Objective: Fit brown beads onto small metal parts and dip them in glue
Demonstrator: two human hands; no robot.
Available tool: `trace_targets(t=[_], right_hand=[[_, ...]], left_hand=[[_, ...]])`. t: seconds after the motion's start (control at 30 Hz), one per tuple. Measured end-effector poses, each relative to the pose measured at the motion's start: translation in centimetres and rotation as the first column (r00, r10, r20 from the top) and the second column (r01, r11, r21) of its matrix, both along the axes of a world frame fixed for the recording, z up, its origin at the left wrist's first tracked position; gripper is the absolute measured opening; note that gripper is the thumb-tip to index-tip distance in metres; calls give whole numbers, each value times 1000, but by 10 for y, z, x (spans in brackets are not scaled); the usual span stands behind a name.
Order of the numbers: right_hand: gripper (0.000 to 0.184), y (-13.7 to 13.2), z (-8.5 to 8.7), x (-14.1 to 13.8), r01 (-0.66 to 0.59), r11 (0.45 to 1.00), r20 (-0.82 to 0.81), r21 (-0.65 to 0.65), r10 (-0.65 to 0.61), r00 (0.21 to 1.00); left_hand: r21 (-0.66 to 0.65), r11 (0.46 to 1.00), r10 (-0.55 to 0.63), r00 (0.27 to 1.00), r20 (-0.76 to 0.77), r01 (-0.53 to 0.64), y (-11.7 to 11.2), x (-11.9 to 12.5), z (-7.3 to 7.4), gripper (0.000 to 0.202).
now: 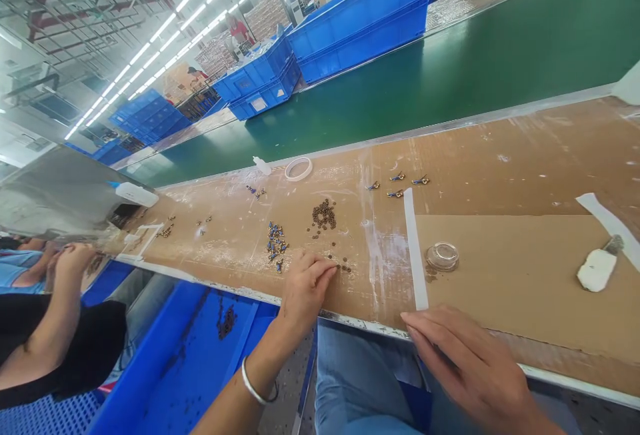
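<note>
Left hand (305, 288), bracelet at the wrist, rests on the near edge of the brown cardboard-covered bench (500, 248), fingers curled loosely with tips touching a few small dark brown round parts (344, 266); nothing is visibly gripped. Right hand (465, 361) lies flat and open at the bench edge, holding nothing, just beside the lower end of a white tape strip (415, 248). A larger heap of brown round parts (324, 213) sits further in (blue-and-brass pieces (275, 243) lie to its left). A clear shallow dish (443, 256) stands near the strip. A co-worker's arm (55, 315) appears at left.
</note>
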State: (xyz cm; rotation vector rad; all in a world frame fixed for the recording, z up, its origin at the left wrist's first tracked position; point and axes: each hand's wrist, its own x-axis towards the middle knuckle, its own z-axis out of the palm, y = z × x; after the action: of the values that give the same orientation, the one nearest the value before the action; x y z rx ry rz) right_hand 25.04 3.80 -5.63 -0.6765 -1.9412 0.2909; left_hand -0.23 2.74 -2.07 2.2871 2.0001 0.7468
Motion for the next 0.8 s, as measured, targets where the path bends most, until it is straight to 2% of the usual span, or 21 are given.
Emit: trace_targets(t=[0.1, 0.2, 0.33, 0.47, 0.53, 0.63, 0.73, 0.8], right_hand=[[23, 1, 2, 0, -2, 1000, -7, -15, 2, 1000], [21, 1, 4, 0, -6, 1000, -10, -19, 6, 1000], [18, 0, 3, 1, 2, 1000, -1, -26, -2, 1000], [21, 0, 2, 1, 10, 999, -29, -46, -11, 1000], [22, 0, 1, 1, 7, 998, -36, -55, -9, 999], [21, 0, 1, 1, -5, 998, -31, -61, 3, 1000], [19, 1, 1, 0, -3, 999, -32, -46, 2, 999], [18, 1, 0, 0, -3, 999, -29, -40, 2, 1000]], left_hand=[[-28, 999, -34, 995, -96, 31, 13, 6, 0, 15], [-109, 993, -71, 975, -212, 48, 25, 8, 3, 14], [-205, 978, -119, 928, -354, 48, 37, 12, 10, 15], [-265, 959, -206, 882, -424, 96, 45, 16, 17, 19], [-289, 952, -216, 890, -401, 101, 46, 15, 21, 20], [-296, 948, -189, 953, -236, 114, 40, 11, 26, 21], [-280, 949, -172, 983, -69, 146, 22, 7, 25, 19], [-259, 952, -174, 984, -24, 162, 7, 5, 21, 18]])
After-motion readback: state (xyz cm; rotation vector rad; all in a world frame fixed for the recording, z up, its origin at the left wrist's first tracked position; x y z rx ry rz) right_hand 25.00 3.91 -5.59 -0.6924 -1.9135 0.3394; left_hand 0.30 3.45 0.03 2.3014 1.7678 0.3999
